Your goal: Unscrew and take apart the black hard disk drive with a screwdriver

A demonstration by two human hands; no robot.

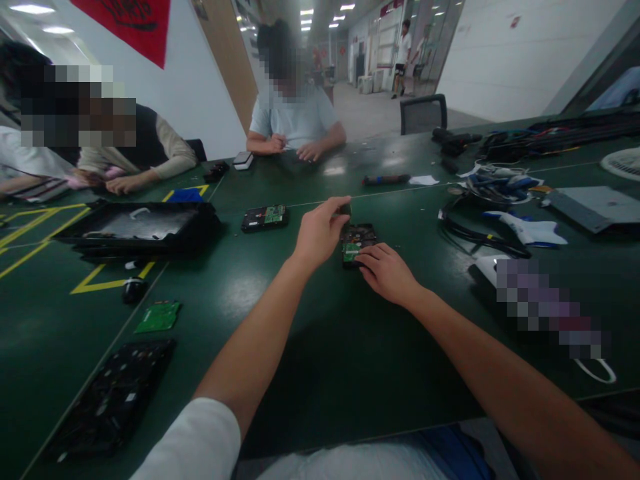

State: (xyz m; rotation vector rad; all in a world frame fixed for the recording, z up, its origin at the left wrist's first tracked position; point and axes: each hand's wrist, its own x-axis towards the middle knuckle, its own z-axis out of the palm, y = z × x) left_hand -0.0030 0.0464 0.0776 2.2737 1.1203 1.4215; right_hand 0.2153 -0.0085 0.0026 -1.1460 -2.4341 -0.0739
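A hard drive [361,235] lies flat on the green table in front of me, a green circuit board showing at its near end. My right hand [390,272] grips its near right edge, fingertips over the board. At the drive's far left side, my left hand [323,232] is closed in a pinch, thumb and forefinger around something small and dark that I cannot make out. Another hard drive [265,217] with a green board lies to the left of my left hand.
Left are a black tray [143,223], a loose green circuit board [159,317] and a large black part [113,397]. Right are bundled cables [495,183], a grey metal box [595,207] and a screwdriver-like tool [385,180]. A co-worker [295,120] sits opposite; others sit left.
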